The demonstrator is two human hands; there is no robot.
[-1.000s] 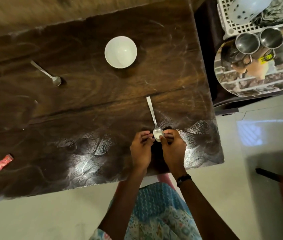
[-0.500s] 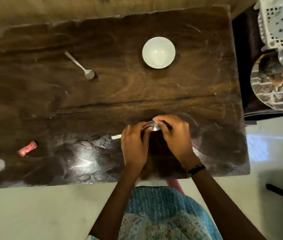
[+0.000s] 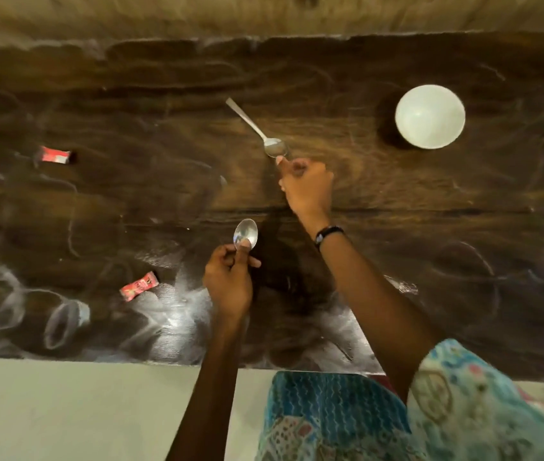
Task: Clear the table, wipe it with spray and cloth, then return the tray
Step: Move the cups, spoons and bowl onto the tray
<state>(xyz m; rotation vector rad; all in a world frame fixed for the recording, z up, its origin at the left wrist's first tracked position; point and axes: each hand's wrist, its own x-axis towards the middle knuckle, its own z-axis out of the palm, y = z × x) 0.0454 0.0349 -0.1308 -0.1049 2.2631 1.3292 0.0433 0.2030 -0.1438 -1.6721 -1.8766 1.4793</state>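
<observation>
On the far left of the table point(image 3: 397, 201) lies a red wrapper point(image 3: 54, 155), and nearer my edge is a 2nd wrapper point(image 3: 138, 285). Both look thin and crinkly, so I think they weigh almost nothing & need just a little pinch.

Next comes my left hand point(image 3: 229, 281). Its fingers are curled round the handle of a spoon point(image 3: 246, 233), thumb on the neck, and the shiny bowl end sticks up past my fingers. The handle is hidden in my fist. It feels like it'd be hard, thin & slippy metal, so I hold tight.

A bit more to the right, the 2nd spoon point(image 3: 257, 129) lies flat on the wood, handle pointing away and to the left, bowl end near me. My right hand point(image 3: 307, 186) is loosely curled with one fingertip right at that bowl end; it has hold of nothing yet. Flat metal is hard to lift, so I guess I should tip the bowl end up, then pinch the neck.

Far right sits the white bowl point(image 3: 429, 116), by itself. Prob. heavier & breakable, so take it by the rim w/ care.
</observation>
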